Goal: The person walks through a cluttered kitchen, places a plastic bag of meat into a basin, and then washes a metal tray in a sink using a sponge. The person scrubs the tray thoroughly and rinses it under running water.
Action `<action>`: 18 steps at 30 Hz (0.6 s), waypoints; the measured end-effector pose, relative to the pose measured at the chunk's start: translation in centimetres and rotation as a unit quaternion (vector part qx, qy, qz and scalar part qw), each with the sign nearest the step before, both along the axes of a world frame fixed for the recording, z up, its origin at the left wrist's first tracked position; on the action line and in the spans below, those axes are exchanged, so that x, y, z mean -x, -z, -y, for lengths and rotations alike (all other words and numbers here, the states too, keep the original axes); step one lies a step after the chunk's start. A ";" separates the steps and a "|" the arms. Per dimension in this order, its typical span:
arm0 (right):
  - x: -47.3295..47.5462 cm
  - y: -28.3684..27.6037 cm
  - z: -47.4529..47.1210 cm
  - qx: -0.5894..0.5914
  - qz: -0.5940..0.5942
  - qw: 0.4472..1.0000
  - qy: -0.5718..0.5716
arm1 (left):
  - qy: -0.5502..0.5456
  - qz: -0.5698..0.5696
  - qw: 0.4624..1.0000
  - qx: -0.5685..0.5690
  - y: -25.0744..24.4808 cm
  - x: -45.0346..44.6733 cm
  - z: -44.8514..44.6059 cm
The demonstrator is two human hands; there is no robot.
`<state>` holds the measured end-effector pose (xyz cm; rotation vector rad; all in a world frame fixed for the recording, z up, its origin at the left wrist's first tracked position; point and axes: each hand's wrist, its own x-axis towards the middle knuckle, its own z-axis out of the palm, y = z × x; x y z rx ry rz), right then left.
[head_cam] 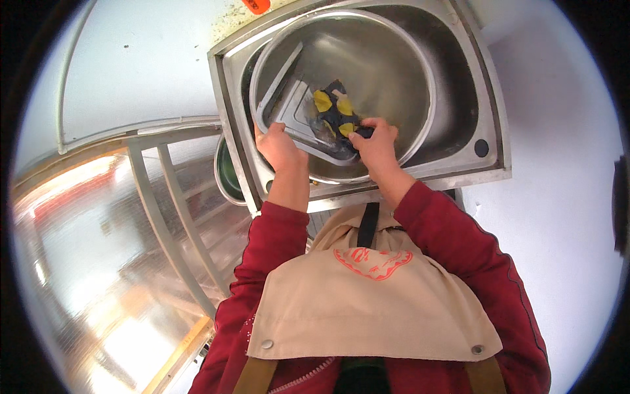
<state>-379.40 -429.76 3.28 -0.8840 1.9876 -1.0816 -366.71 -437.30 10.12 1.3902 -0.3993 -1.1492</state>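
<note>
A large round metal basin (pixel 393 64) stands in a stainless steel sink (pixel 457 98). Inside the basin a pale rectangular tray (pixel 295 106) lies tilted, partly under water. My left hand (pixel 282 147) grips the tray's near left corner. With my right hand (pixel 376 143) I hold a dark cloth with yellow patches (pixel 339 111), pinching its near end between thumb and fingers. The cloth is bunched over the tray's right part. Its underside is hidden, and so is much of the tray's floor below it.
A green-lined bowl (pixel 229 170) sits low beside the sink's left edge. Further left is a wooden frame (pixel 170 221) with shiny sheeting. An orange object (pixel 257 5) lies behind the sink, near a speckled patch on the white surface. A white wall (pixel 556 172) borders the right.
</note>
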 end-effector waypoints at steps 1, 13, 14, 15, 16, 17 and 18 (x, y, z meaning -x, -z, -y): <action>0.0 0.6 0.5 -0.048 0.105 0.991 0.065 | 0.004 -0.027 0.999 0.034 -0.3 0.3 -0.6; -1.0 0.8 4.6 -0.178 0.426 0.885 0.058 | 0.200 0.139 0.970 -0.012 -3.0 -3.2 -3.1; -1.2 1.0 5.3 -0.143 0.425 0.892 0.049 | 0.210 0.162 0.964 -0.005 -3.3 -3.6 -3.1; -1.1 1.1 6.0 -0.112 0.418 0.900 0.048 | 0.222 0.182 0.958 -0.012 -3.6 -4.1 -3.0; -1.0 1.3 6.8 -0.122 0.423 0.898 0.026 | 0.231 0.199 0.952 -0.010 -3.9 -4.6 -2.9; -0.8 1.4 7.6 -0.135 0.422 0.896 0.013 | 0.242 0.201 0.949 -0.010 -4.2 -5.0 -2.9; -0.5 1.4 8.4 -0.144 0.417 0.898 0.003 | 0.257 0.213 0.942 -0.034 -4.5 -5.4 -2.7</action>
